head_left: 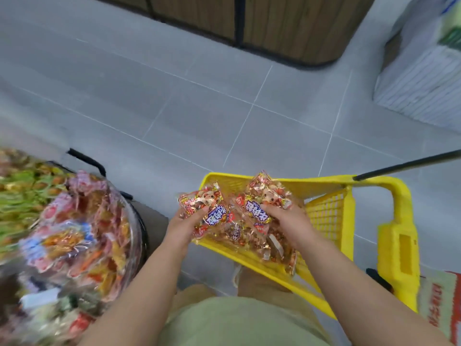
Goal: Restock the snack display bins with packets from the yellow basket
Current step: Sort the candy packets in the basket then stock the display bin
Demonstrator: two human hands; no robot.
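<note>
Packets, snack, clear-wrapped with red-and-gold print and a purple label: two lifted, more in stock. Head view. Item one, left packet [203, 204]: held above the near-left corner of the yellow basket [399, 196] and pinched by the left grip [184, 226], thumb on the printed face, fingers curled beneath. Item two, right packet [264, 196]: held over the middle of the basket, just right of item one and close beside it. It is taken by the right grip [289, 221] the same way, thumb on top and fingers closed under. Both grips are closed on their loads; neither is free. Long axes: each packet appears to run from its grip away from the person, though the exact tilt is hard to tell through the crinkled wrap. Remaining packets [252, 240]: a loose heap lying in the basket, below and between the two grips. Basket stands on the grey tiled floor [224, 108], with a black handle [409, 166] rising from its far-right side. Display bin [134, 216]: round, clear-walled, heaped with mixed packets, blurred, standing to the left of the basket and apart from it. Judgement: the lifted packets must travel leftward from the basket to the bin. The left grip is the nearer of the two; the right would have to cross the basket's left rim.
</note>
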